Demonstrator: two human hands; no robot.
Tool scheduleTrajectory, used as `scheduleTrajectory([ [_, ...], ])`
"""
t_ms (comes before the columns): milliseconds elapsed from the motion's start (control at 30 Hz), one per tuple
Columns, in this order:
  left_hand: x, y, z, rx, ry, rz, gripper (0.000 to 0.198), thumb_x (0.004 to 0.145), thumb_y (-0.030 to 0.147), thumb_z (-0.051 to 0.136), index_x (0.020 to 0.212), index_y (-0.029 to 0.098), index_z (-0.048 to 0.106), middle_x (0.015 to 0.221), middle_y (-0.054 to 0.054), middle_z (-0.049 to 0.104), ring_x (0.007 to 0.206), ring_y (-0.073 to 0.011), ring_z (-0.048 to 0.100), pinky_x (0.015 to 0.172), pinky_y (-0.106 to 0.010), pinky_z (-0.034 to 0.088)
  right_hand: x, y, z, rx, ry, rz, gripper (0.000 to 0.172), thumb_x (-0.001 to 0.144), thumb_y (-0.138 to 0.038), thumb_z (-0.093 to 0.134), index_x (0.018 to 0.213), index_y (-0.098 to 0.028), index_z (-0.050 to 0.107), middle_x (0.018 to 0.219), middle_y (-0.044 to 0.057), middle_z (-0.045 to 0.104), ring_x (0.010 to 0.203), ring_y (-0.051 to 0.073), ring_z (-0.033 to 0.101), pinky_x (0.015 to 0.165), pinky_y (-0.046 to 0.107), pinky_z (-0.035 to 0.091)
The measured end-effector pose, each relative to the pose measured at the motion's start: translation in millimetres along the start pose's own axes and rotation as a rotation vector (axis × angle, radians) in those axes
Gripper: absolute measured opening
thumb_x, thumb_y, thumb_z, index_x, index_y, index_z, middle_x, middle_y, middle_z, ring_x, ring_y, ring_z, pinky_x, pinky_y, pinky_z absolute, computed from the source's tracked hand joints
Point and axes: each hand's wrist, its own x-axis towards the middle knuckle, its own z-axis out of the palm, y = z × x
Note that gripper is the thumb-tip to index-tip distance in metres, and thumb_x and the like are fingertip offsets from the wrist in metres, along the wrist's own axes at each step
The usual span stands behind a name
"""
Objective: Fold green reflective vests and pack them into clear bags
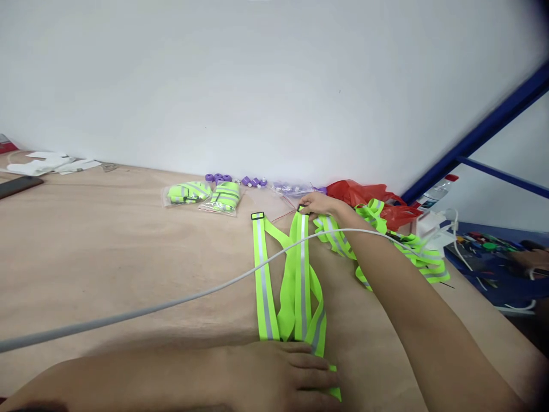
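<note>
A neon-green reflective strap harness [295, 280] with grey stripes lies stretched out on the wooden table [107, 257]. My left hand [291, 375] lies flat on its near end, fingers together, pressing the straps down. My right hand [319, 205] reaches to the far end and pinches the strap by a black buckle. A second black buckle [258, 216] lies free at the end of the left strap. A white cable [171, 302] runs across the straps and over my right forearm.
More green straps [412, 249] are heaped at the right beside a red plastic bag [364, 194]. Two bagged green harnesses [206, 195] and purple pieces [231, 179] lie by the white wall. A blue shelf frame [484, 134] and a blue tray [493, 257] stand to the right.
</note>
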Motion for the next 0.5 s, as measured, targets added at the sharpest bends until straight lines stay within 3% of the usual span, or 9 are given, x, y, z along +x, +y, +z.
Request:
scheduleTrajectory([
  [133,3,2,-3.7,-0.075,-0.021,-0.036,0.052,0.102,0.025,0.04,0.154,0.02,0.041,0.155,-0.01,0.049,0.144,-0.024,0.047,0.12,-0.037,0.038,9,1,6,-0.158,0.006,-0.032,0.011,0.076,-0.025,0.076,0.081,-0.016,0.072,0.071,0.0,0.068,0.06,0.013,0.061,0.057,0.023,0.047],
  [267,7,4,-10.6,-0.113,-0.028,-0.013,0.055,0.101,0.022,0.04,0.152,0.002,0.04,0.16,-0.019,0.04,0.15,-0.0273,0.035,0.127,-0.038,0.025,9,-4,16,-0.322,0.074,-0.086,0.008,0.082,-0.022,0.069,0.086,-0.016,0.072,0.084,0.004,0.073,0.075,0.018,0.065,0.065,0.025,0.044],
  [400,8,7,-13.2,-0.118,-0.032,-0.023,0.051,0.101,0.021,0.042,0.146,-0.002,0.046,0.158,-0.021,0.042,0.15,-0.0282,0.035,0.127,-0.037,0.023,-1,-7,24,-0.451,0.155,-0.099,0.023,0.085,-0.021,0.067,0.107,-0.015,0.07,0.11,0.014,0.074,0.096,0.028,0.067,0.076,0.03,0.046],
  [500,9,9,-11.1,-0.095,-0.013,-0.037,0.049,0.103,0.025,0.043,0.145,0.0,0.047,0.157,-0.019,0.044,0.151,-0.0267,0.034,0.127,-0.037,0.022,-12,-13,29,-0.506,0.229,-0.118,0.038,0.09,-0.024,0.063,0.127,-0.014,0.062,0.129,0.02,0.067,0.113,0.034,0.063,0.086,0.036,0.047],
])
